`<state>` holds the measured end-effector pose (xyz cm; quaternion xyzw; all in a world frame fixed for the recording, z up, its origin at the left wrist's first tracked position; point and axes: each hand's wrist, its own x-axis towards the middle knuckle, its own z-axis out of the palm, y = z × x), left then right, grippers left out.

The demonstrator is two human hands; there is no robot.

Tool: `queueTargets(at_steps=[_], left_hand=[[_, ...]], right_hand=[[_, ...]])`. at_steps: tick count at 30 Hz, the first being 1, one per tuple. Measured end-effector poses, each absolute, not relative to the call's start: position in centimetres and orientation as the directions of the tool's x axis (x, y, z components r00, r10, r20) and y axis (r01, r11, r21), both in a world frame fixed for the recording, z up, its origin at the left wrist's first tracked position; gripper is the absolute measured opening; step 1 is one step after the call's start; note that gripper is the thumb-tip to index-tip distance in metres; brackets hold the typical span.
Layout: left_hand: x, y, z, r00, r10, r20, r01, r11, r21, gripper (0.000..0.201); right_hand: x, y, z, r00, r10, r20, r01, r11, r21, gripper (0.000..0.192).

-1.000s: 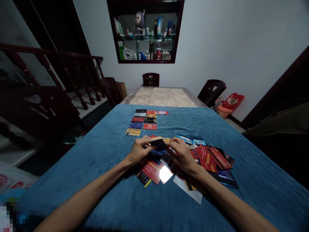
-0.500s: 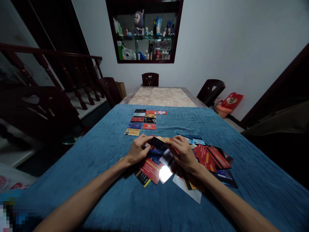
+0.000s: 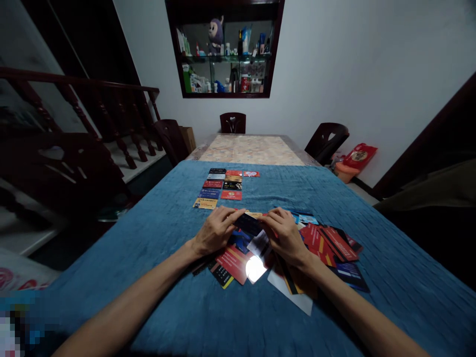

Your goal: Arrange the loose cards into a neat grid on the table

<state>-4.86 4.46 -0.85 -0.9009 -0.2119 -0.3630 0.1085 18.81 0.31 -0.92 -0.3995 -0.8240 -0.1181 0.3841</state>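
Between my two hands a dark card [image 3: 248, 223] is held tilted over a loose pile of cards. My left hand [image 3: 215, 231] pinches its left end, fingers closed. At its right end my right hand [image 3: 283, 233] has its fingers curled on the edge. Beneath lie a red card [image 3: 233, 263], a black-and-yellow card [image 3: 221, 275] and a shiny card [image 3: 256, 269] with bright glare. Right of my right hand spread more red cards [image 3: 337, 243] and a dark blue card [image 3: 351, 275]. A white card [image 3: 292, 290] sticks out below my right wrist.
Beyond my hands, several cards stand in neat overlapping columns, with a yellow card [image 3: 206, 203] nearest and a red heart card [image 3: 252, 174] at the top right. A blue cloth [image 3: 156, 218] covers the near table. Chairs [image 3: 232, 122] surround it; a railing [image 3: 111, 124] is at left.
My left fingers have shifted on the dark card, the index finger now stretched along its upper edge. The view has moved slightly; the cards on the table lie as before.
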Motion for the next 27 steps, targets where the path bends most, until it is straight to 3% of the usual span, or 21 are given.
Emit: queueTargets(at_steps=[10,19,27], left_hand=[[-5.2,4.7,-0.8,0.711,0.231,0.664,0.474,-0.855,-0.209,0.044],[-6.0,5.1,-0.8,0.695,0.338,0.635,0.504,-0.858,-0.094,0.053],[-6.3,5.4,-0.6,0.685,0.337,0.646,0.514,-0.852,-0.101,0.05]], right_hand=[[18.6,0.6,-1.2,-0.391,0.6,0.698,0.73,0.664,-0.162,0.026],[17.7,-0.3,-0.9,-0.41,0.615,0.674,0.84,0.542,0.016,0.045],[17.3,0.6,-0.8,-0.454,0.613,0.646,0.844,0.528,0.092,0.044]])
